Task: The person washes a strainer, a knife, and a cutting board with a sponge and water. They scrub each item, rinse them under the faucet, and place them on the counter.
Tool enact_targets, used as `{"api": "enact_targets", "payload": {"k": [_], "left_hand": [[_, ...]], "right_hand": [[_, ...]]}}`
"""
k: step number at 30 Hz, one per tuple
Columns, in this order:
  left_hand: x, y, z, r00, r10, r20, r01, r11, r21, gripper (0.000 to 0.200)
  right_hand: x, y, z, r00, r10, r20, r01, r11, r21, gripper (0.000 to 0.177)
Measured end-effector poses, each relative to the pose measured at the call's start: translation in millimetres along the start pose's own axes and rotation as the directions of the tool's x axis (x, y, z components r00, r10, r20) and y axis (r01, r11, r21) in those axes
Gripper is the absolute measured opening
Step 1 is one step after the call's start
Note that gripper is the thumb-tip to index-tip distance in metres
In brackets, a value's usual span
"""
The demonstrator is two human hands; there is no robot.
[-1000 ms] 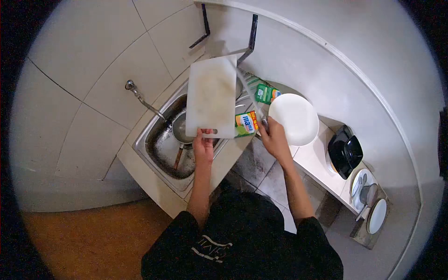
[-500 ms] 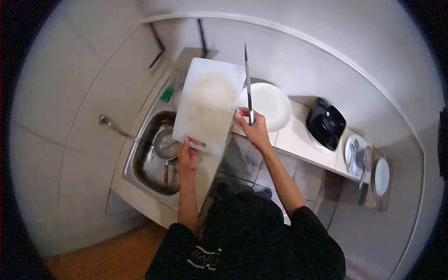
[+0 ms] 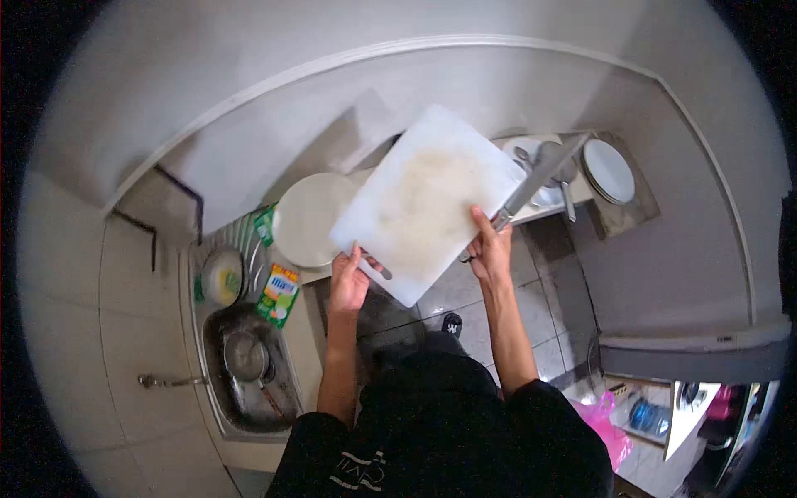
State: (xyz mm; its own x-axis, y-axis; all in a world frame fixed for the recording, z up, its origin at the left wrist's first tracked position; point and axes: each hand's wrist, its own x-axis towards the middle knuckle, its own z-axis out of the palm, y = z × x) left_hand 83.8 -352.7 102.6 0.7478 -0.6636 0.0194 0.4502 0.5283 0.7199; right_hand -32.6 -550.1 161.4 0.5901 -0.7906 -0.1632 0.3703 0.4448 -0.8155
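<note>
A white cutting board (image 3: pixel 432 203) with a brownish stained middle is held up, tilted, in front of my body. My left hand (image 3: pixel 349 282) grips its lower left corner at the handle slot. My right hand (image 3: pixel 491 249) is closed on the handle of a knife (image 3: pixel 540 181) and also presses the board's right edge with the thumb. The knife's broad blade points up and to the right, past the board's edge.
At the lower left is a sink (image 3: pixel 220 353) with a pan (image 3: pixel 246 357) in it. A round white lid or basin (image 3: pixel 315 220), a green packet (image 3: pixel 278 295), stacked plates (image 3: pixel 608 170) and a pink bag (image 3: pixel 610 427) are around.
The view has turned right. The board has moved rightward and tilted, away from the sink. My right hand, earlier beside the board with the knife upright, now touches its edge, and the blade slants right.
</note>
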Motion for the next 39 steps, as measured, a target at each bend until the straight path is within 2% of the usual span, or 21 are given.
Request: {"api": "enact_targets", "payload": {"k": [1, 3, 5, 7, 9, 10, 11, 12, 14, 15, 17, 21, 23, 24, 26, 27, 29, 31, 33, 37, 39], "left_hand": [[9.9, -13.2, 15.1, 0.999, -0.037, 0.035, 0.036, 0.998, 0.048, 0.024], [25.2, -45.0, 54.7, 0.980, -0.200, -0.018, 0.196, 0.973, -0.120, 0.028], [38.0, -81.3, 75.1, 0.906, -0.345, 0.245, 0.418, 0.823, -0.385, 0.039], [47.4, -108.1, 112.0, 0.815, -0.369, 0.446, 0.546, 0.746, -0.381, 0.052], [64.7, -144.6, 128.9, 0.688, -0.434, 0.581, 0.696, 0.623, -0.358, 0.060], [74.4, -170.6, 119.6, 0.651, -0.556, 0.517, 0.700, 0.703, -0.125, 0.054], [82.5, -189.0, 115.9, 0.624, -0.656, 0.424, 0.678, 0.725, 0.121, 0.048], [87.6, -196.7, 123.1, 0.617, -0.657, 0.432, 0.679, 0.723, 0.129, 0.048], [90.3, -211.5, 134.9, 0.723, -0.592, 0.355, 0.401, 0.779, 0.482, 0.038], [90.3, -218.1, 139.6, 0.769, -0.543, 0.337, 0.239, 0.733, 0.637, 0.035], [90.6, -230.9, 147.3, 0.834, -0.427, 0.350, -0.093, 0.517, 0.851, 0.032], [105.0, -247.8, 170.7, 0.801, -0.468, 0.373, -0.028, 0.593, 0.805, 0.017], [111.7, -249.1, 186.8, 0.752, -0.617, 0.230, 0.249, 0.590, 0.768, 0.031], [113.0, -248.6, 198.1, 0.740, -0.628, 0.239, 0.247, 0.585, 0.773, 0.031], [110.4, -249.8, 223.2, 0.548, -0.806, 0.224, 0.583, 0.560, 0.589, 0.048], [108.3, -250.6, 230.6, 0.537, -0.812, 0.229, 0.587, 0.555, 0.590, 0.048], [97.5, -254.2, 246.4, 0.469, -0.784, 0.406, 0.779, 0.584, 0.228, 0.053], [99.6, -263.8, 251.1, 0.487, -0.761, 0.428, 0.770, 0.605, 0.200, 0.046], [107.9, -273.2, 250.2, 0.517, -0.794, 0.321, 0.778, 0.592, 0.211, 0.043], [131.7, -270.9, 251.3, 0.458, -0.815, 0.356, 0.833, 0.533, 0.147, 0.034], [142.8, -278.1, 244.1, 0.466, -0.803, 0.372, 0.814, 0.554, 0.176, 0.035]], "right_hand": [[4.1, -11.6, -20.4, 0.998, -0.026, -0.049, 0.027, 0.999, 0.022, 0.018], [9.1, -34.3, -55.8, 0.980, -0.079, -0.183, 0.099, 0.990, 0.102, 0.016], [9.8, -60.9, -86.8, 0.948, -0.130, -0.292, 0.174, 0.976, 0.132, 0.016], [22.4, -68.6, -145.7, 0.934, -0.131, -0.333, 0.207, 0.957, 0.205, 0.020], [21.9, -91.3, -177.8, 0.857, -0.093, -0.506, 0.242, 0.941, 0.238, 0.022], [19.1, -101.6, -190.4, 0.833, -0.113, -0.542, 0.271, 0.937, 0.222, 0.021], [15.9, -111.0, -205.0, 0.807, -0.134, -0.575, 0.301, 0.932, 0.204, 0.020], [15.5, -115.6, -230.6, 0.799, -0.154, -0.581, 0.317, 0.929, 0.190, 0.018], [9.8, -123.9, -266.1, 0.788, -0.213, -0.578, 0.375, 0.910, 0.176, 0.013], [7.4, -127.3, -276.8, 0.773, -0.220, -0.594, 0.391, 0.904, 0.173, 0.011], [3.9, -131.2, -292.3, 0.748, -0.238, -0.620, 0.425, 0.889, 0.172, 0.011], [-5.5, -137.4, -308.1, 0.648, -0.222, -0.729, 0.480, 0.862, 0.164, 0.013], [-9.1, -135.9, -311.7, 0.655, -0.211, -0.725, 0.489, 0.850, 0.194, 0.011], [-10.1, -135.5, -313.4, 0.674, -0.202, -0.710, 0.490, 0.842, 0.226, 0.010], [-8.9, -130.3, -319.0, 0.673, -0.178, -0.718, 0.478, 0.846, 0.238, 0.009], [-4.9, -128.1, -314.6, 0.688, -0.148, -0.711, 0.447, 0.858, 0.254, 0.009], [-0.1, -126.3, -304.2, 0.665, -0.160, -0.729, 0.464, 0.854, 0.236, 0.009], [4.5, -126.1, -295.3, 0.664, -0.123, -0.738, 0.421, 0.877, 0.233, 0.010], [10.9, -126.7, -289.3, 0.647, -0.136, -0.750, 0.447, 0.865, 0.229, 0.009], [25.8, -129.2, -279.3, 0.653, -0.193, -0.732, 0.470, 0.861, 0.193, 0.010], [32.4, -126.4, -281.1, 0.663, -0.201, -0.721, 0.471, 0.861, 0.193, 0.012]]}}
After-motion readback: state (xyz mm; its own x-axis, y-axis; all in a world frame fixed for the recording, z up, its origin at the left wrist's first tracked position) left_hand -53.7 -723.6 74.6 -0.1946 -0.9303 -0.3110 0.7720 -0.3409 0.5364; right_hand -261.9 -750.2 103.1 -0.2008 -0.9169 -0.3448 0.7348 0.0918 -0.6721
